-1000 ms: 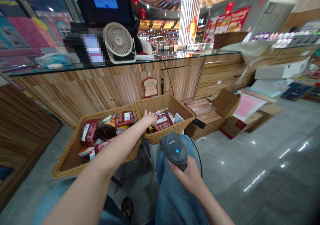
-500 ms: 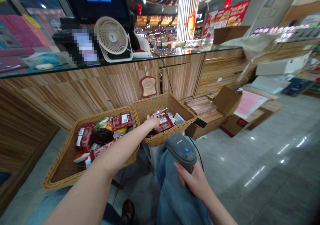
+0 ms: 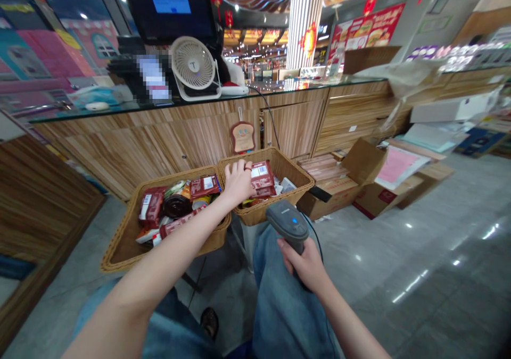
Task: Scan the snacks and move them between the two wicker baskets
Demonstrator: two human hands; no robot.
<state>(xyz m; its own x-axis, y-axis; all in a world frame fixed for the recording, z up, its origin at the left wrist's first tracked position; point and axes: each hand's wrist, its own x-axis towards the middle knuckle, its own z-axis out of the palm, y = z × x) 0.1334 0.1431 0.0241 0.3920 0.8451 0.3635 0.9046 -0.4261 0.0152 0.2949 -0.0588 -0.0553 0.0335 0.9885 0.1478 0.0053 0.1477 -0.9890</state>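
Note:
My left hand (image 3: 238, 181) is over the left part of the right wicker basket (image 3: 293, 168), its fingers bent around the left edge of a dark red packet (image 3: 262, 172) with a white label; the thumb is hidden. Another red packet lies under it. My right hand (image 3: 305, 260) is closed round the handle of a grey barcode scanner (image 3: 288, 219) with a blue light, above my right knee. The left wicker basket (image 3: 120, 236) holds red packets (image 3: 151, 208), a dark round lid (image 3: 177, 206) and other packaged goods.
Behind the baskets stands a wood-panelled counter (image 3: 151, 141) with a white fan (image 3: 194, 64) and a monitor (image 3: 170, 8). Open cardboard boxes (image 3: 365, 162) stand right of the baskets. A black cable (image 3: 272, 117) hangs down the counter front.
My left hand has drawn back and up toward the left side of the right basket, and the labelled red packet has risen with it. The view has shifted slightly; my right hand still holds the scanner.

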